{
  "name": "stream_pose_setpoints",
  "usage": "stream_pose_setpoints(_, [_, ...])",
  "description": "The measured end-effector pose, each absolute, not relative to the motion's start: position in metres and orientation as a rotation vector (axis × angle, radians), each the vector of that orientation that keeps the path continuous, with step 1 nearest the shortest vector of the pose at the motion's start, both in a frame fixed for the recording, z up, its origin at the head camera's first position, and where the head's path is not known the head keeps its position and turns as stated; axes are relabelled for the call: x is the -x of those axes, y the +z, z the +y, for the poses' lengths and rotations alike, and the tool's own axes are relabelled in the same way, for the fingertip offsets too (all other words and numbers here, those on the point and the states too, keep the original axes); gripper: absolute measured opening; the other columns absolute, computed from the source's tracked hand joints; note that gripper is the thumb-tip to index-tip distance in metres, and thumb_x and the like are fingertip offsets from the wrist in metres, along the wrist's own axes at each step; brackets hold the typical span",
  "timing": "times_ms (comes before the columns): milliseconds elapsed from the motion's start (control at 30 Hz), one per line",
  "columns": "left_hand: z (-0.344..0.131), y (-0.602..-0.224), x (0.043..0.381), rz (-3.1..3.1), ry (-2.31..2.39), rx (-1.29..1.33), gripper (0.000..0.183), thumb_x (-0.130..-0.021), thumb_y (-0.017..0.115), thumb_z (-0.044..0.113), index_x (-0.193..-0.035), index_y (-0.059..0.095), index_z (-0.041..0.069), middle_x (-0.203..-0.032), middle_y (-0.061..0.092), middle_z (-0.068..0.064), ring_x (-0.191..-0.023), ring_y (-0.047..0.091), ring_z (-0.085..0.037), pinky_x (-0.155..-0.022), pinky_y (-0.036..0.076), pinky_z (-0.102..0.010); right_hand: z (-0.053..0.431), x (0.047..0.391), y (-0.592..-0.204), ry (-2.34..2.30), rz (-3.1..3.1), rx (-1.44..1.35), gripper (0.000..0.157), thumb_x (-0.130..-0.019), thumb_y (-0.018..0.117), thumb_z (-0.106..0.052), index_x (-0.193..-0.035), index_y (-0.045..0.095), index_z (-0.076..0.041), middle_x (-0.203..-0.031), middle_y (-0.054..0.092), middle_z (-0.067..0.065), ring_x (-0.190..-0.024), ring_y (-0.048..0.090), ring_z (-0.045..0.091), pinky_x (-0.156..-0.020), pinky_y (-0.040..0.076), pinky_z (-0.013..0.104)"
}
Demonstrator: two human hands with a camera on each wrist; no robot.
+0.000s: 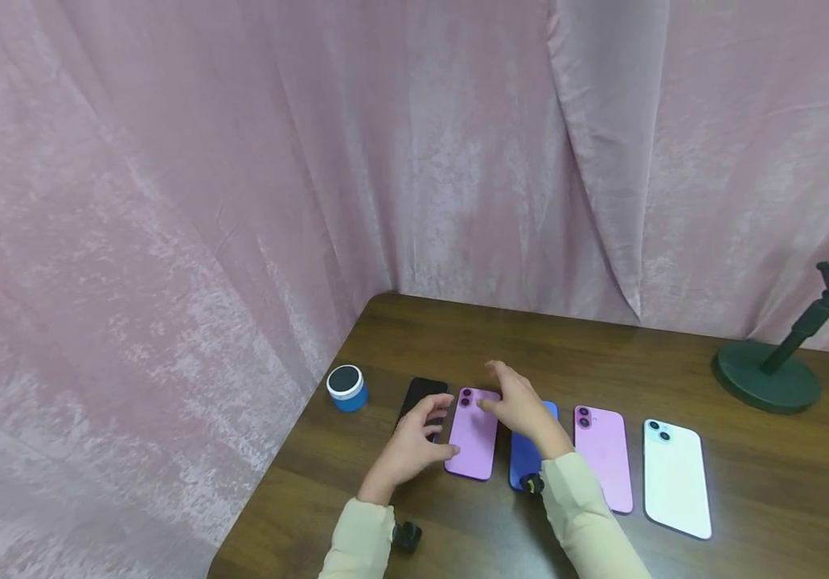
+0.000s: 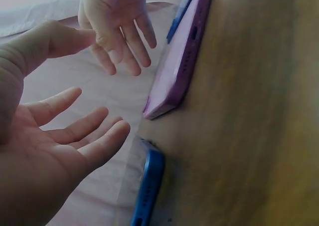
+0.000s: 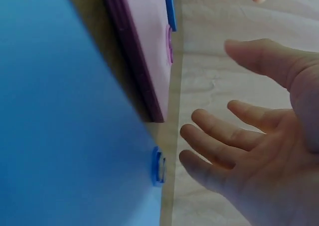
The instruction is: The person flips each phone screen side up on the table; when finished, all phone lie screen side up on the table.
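A pink-purple phone (image 1: 474,438) lies back up on the table between my two hands, its paired camera lenses at the far left corner. My left hand (image 1: 412,441) hovers at its left side with fingers spread and bent a little, overlapping a black-faced phone (image 1: 417,391) in the head view. Over a blue phone (image 1: 525,460) reaches my right hand (image 1: 526,408), thumb toward the pink-purple phone. In the left wrist view the palm (image 2: 45,161) holds nothing. The right wrist view likewise has loosely extended fingers (image 3: 214,136), with the blue phone (image 3: 75,111) large beside them.
Farther right lie a second pink-purple phone (image 1: 605,458) and a white phone (image 1: 677,478), both back up. A blue jar-like object with a dark top (image 1: 346,388) stands near the table's left edge. A dark green stand (image 1: 767,376) is at the back right, before pink curtains (image 1: 472,161).
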State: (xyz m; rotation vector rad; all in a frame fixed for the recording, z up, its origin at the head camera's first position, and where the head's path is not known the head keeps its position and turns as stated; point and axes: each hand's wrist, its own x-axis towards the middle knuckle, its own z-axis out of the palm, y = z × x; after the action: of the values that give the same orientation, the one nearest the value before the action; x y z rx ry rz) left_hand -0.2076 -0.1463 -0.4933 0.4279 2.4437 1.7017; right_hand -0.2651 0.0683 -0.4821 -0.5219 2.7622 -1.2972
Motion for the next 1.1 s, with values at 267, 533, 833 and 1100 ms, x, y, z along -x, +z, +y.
stream_pose_setpoints(267, [-0.140,-0.498,0.198,2.531,1.516,-0.412,0.077,-0.075,0.083,-0.006,-0.143,0.048,0.001,-0.140,0.049,-0.020,-0.130,0.050,-0.040,-0.105,0.044,-0.046,0.071,0.265,-0.488,-1.209,2.748,0.549,0.060,-0.084,0.076,0.000,-0.137,0.050,0.009,-0.134,0.058,0.029,-0.124,0.054,0.045,-0.101,0.044,0.057])
stream_pose_setpoints(533, [-0.137,-0.499,0.197,2.537,1.352,-0.438,0.082,-0.073,0.082,-0.010,-0.145,0.048,0.008,-0.146,0.047,-0.015,-0.127,0.054,-0.039,-0.102,0.048,-0.043,0.072,0.264,-0.487,-1.152,2.745,0.570,0.055,-0.081,0.076,0.005,-0.132,0.056,0.009,-0.130,0.062,0.026,-0.119,0.058,0.043,-0.097,0.048,0.055])
stream_pose_setpoints(833, [-0.132,-0.497,0.202,2.640,1.062,-0.568,0.081,-0.070,0.085,-0.008,-0.142,0.051,0.006,-0.147,0.046,-0.013,-0.127,0.050,-0.026,-0.103,0.046,-0.038,0.072,0.265,-0.488,-1.120,2.723,0.559,0.054,-0.081,0.074,0.006,-0.132,0.057,0.009,-0.128,0.063,0.026,-0.116,0.061,0.040,-0.093,0.051,0.052])
stream_pose_setpoints(1100, [-0.127,-0.495,0.205,2.658,0.975,-0.583,0.083,-0.068,0.084,-0.011,-0.143,0.051,0.006,-0.149,0.041,-0.014,-0.123,0.049,-0.026,-0.096,0.048,-0.035,0.069,0.268,-0.487,-1.123,2.743,0.584,0.053,-0.078,0.073,0.007,-0.129,0.059,0.011,-0.126,0.064,0.026,-0.117,0.060,0.042,-0.093,0.051,0.053])
